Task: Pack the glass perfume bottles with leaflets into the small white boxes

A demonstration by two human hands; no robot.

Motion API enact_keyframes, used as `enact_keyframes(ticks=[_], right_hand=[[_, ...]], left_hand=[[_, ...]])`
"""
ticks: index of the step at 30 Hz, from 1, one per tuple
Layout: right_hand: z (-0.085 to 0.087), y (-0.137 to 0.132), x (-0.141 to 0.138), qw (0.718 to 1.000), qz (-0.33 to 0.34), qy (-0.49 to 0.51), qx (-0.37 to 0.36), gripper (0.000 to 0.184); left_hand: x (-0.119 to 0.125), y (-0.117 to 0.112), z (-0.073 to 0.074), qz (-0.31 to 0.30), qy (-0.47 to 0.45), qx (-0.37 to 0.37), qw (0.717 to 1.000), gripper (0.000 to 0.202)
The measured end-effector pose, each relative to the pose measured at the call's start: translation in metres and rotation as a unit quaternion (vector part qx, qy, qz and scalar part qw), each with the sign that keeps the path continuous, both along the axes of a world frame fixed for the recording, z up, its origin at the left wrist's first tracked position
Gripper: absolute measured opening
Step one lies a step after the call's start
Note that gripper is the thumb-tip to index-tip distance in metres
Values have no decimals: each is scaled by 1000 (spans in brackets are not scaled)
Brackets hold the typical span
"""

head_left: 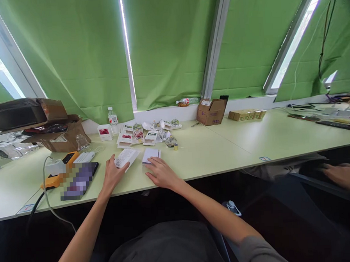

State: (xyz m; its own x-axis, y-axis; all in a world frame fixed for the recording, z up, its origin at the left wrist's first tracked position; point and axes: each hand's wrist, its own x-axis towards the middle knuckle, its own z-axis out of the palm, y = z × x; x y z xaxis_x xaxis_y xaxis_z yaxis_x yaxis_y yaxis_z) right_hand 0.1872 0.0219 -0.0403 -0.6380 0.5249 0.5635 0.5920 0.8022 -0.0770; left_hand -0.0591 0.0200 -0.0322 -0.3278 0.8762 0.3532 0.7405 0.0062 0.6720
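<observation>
My left hand is closed around a small white box with printed text on its upper face, tilted above the table. To its right, my right hand grips the near edge of a plain white box, fingers over the top and thumb low in front. Beyond my hands lie several opened white cartons, one with a red picture and one with a green picture. Clear round glass pieces sit among them, and a small gold cap lies beside the nearest one.
A phone, an orange device and cables lie at left. Behind are an upright white carton, a water bottle and cardboard boxes. Farther right stand a carton and small yellow boxes. Another person's hand is at right.
</observation>
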Motion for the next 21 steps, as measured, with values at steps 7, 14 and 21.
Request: enact_keyframes(ticks=[7,14,21], right_hand=[[-4,4,-2,998,-50,7,-26,40],[-5,3,-3,995,-95,17,-33,41],[-4,4,-3,997,-65,20,-26,42]], left_hand=[[0,1,-1,-4,22,-17,1000,81],[4,0,0,-16,19,-29,999,77],[4,-3,5,-17,-30,-8,999,74]])
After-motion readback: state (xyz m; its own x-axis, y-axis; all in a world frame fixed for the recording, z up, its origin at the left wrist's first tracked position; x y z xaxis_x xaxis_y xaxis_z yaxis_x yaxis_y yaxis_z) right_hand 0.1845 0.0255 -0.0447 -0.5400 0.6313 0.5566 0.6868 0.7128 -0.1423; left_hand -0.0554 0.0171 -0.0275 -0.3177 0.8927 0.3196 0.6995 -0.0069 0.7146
